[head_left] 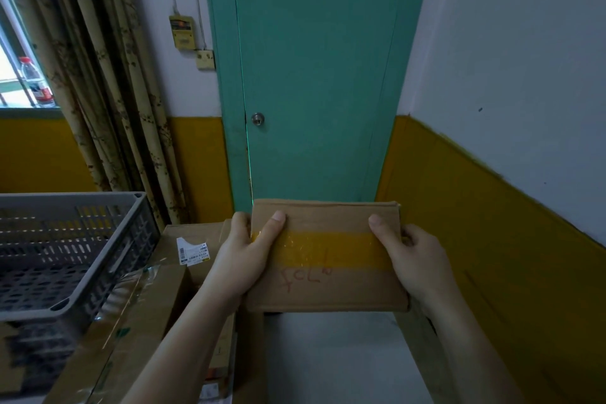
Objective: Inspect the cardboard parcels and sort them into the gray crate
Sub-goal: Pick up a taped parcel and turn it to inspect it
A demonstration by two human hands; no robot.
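Held up between both hands, a flat cardboard parcel (328,256), broad face toward the camera, well clear of the surfaces below; crossed side to side by a band of yellow tape (323,251), with faint red handwriting (303,277) just under that band, too blurred to read with certainty; left hand (244,257) grasping the parcel's left edge, thumb (270,229) laid over the front face onto the tape's end, remaining fingers wrapped behind and hidden; right hand (414,259) grasping the right edge likewise, thumb (382,233) pressed on the front near the top of the tape, fingers curled around the side.

Off to the left of the left hand and lower, the gray crate (65,256), perforated walls, open top, nothing clearly visible inside; apart from the held parcel; resting on a stack of larger cardboard boxes (144,315) under and beside the left forearm, glossy clear tape along their tops; a white shipping label (191,251) on a box just left of the left hand.

Beyond the hands, a teal door (314,75) with a round metal knob (257,118); above and left of the left hand, patterned curtains (108,92) and a window ledge bearing a plastic bottle (34,82) with a red label; right of the right hand, a wall (508,108) white above and mustard yellow below; beneath the parcel, between the forearms, a pale gray surface (341,357).
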